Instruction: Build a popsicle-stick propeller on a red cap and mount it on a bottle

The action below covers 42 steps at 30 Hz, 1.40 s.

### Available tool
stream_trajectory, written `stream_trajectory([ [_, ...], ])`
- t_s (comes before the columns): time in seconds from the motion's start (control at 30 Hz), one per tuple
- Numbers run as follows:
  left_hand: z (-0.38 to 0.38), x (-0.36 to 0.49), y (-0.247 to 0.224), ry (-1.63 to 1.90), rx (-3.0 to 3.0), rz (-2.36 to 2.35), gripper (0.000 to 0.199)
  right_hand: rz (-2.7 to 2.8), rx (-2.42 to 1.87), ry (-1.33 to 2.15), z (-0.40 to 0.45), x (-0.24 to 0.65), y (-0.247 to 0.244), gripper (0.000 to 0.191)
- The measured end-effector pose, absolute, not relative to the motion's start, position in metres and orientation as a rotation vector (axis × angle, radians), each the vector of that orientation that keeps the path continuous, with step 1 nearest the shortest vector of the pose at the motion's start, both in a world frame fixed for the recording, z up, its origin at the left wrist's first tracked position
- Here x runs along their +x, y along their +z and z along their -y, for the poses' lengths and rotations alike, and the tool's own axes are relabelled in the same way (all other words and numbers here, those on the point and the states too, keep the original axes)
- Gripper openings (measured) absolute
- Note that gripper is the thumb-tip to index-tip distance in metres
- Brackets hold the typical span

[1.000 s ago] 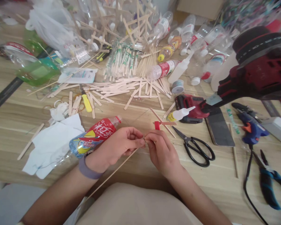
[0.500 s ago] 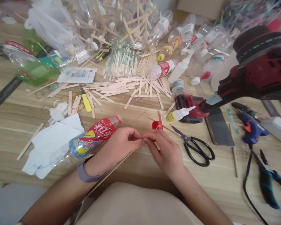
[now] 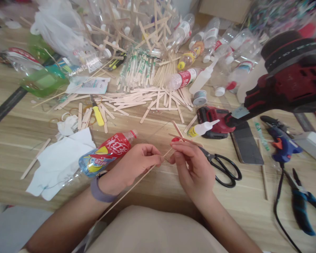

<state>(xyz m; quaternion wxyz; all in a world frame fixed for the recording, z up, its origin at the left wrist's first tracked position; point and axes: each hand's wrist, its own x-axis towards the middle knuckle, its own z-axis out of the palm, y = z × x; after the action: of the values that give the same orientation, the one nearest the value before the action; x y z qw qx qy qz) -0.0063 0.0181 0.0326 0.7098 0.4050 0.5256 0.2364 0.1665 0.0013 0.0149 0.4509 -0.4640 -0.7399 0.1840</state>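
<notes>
My left hand [image 3: 135,164] pinches a thin wooden stick [image 3: 129,190], which slants from near my lap up past its fingertips. Close to the stick's upper end, my right hand [image 3: 193,167] has its fingers curled, and a small dark wire or thread shows between the two hands. Whether the right fingers grip it is too small to tell. Just beyond the right fingers lie a red cap [image 3: 175,139] and some flat wooden sticks, partly hidden. An iced tea bottle [image 3: 107,153] lies beside my left hand. Black-handled scissors [image 3: 225,170] rest right of my right hand.
Wooden craft sticks [image 3: 131,98] and plastic bottles [image 3: 183,30] crowd the back. At the right are a red power tool [image 3: 287,77], a glue bottle [image 3: 200,129], a phone [image 3: 247,144], a glue gun [image 3: 281,140] and pliers [image 3: 300,207]. White paper [image 3: 59,161] lies left.
My right hand has moved right, away from my left fingertips, and now partly covers the scissors and red cap. The stick's upper end now shows between the hands. The sticks at the cap have shifted.
</notes>
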Motion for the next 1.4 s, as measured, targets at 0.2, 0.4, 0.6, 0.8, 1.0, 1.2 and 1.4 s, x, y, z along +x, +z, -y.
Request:
stream_trajectory([
  [0.2, -0.022, -0.01, 0.031, 0.536, 0.745, -1.083, 0.029, 1.813, -1.294, 0.495, 0.0, 0.164, 0.021, 0.011],
  [0.4, -0.023, -0.01, 0.029, 0.542, 0.664, -0.996, 0.028, 1.453, -1.29, 1.176, -0.006, 0.159, 0.018, 0.012],
  [0.6, -0.022, -0.009, 0.031, 0.515, 0.611, -0.998, 0.03, 1.093, -1.194, 1.525, -0.01, 0.158, 0.012, 0.01],
  [0.8, -0.022, -0.011, 0.028, 0.503, 0.573, -0.957, 0.034, 1.047, -1.182, 1.617, -0.009, 0.157, 0.013, 0.018],
  [1.0, -0.021, -0.007, 0.026, 0.533, 0.514, -0.922, 0.038, 1.101, -1.152, 1.537, -0.001, 0.149, 0.013, 0.021],
  [1.2, -0.02, -0.007, 0.025, 0.543, 0.464, -0.837, 0.031, 1.14, -1.11, 1.475, 0.002, 0.145, 0.014, 0.018],
  [1.4, -0.021, -0.007, 0.029, 0.533, 0.422, -0.884, 0.022, 1.135, -1.114, 1.424, 0.001, 0.145, 0.015, 0.016],
])
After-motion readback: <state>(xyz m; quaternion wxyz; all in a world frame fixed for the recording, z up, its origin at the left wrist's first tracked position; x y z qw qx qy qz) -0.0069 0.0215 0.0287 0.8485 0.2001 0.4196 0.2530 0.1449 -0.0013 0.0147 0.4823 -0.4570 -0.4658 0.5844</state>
